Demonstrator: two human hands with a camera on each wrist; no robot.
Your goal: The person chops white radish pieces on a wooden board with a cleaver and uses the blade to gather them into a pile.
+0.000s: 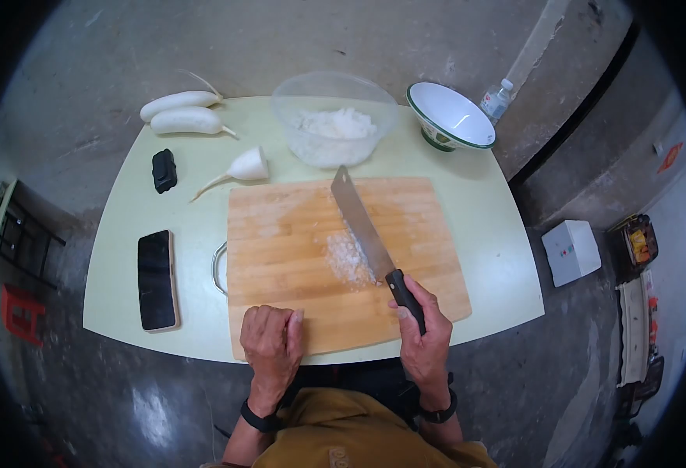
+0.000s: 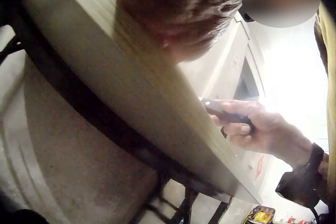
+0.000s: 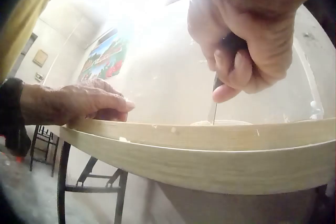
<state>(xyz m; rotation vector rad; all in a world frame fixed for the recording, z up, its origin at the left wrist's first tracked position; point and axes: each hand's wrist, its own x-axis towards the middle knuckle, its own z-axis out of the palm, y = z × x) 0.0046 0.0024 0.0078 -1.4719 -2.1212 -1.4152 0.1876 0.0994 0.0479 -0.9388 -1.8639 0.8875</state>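
Observation:
My right hand (image 1: 426, 331) grips the black handle of a cleaver (image 1: 362, 222). Its broad blade points away and slants to the left over a wooden cutting board (image 1: 281, 234). Beside the blade lies a small heap of finely chopped white bits (image 1: 349, 259). My left hand (image 1: 271, 343) rests at the board's near left edge, fingers loosely curled and holding nothing. In the right wrist view, the cleaver blade (image 3: 214, 106) stands nearly upright with its lower end at the board. Curled fingers of the right hand (image 2: 252, 124) show around the handle in the left wrist view.
Behind the board stand a clear plastic bowl (image 1: 281, 101) of shredded white pieces and a green-rimmed bowl (image 1: 456, 117). A cut white radish (image 1: 248, 165), two whole radishes (image 1: 183, 119), a black object (image 1: 164, 170) and a phone (image 1: 156, 281) lie left. A bottle (image 1: 496, 101) stands back right.

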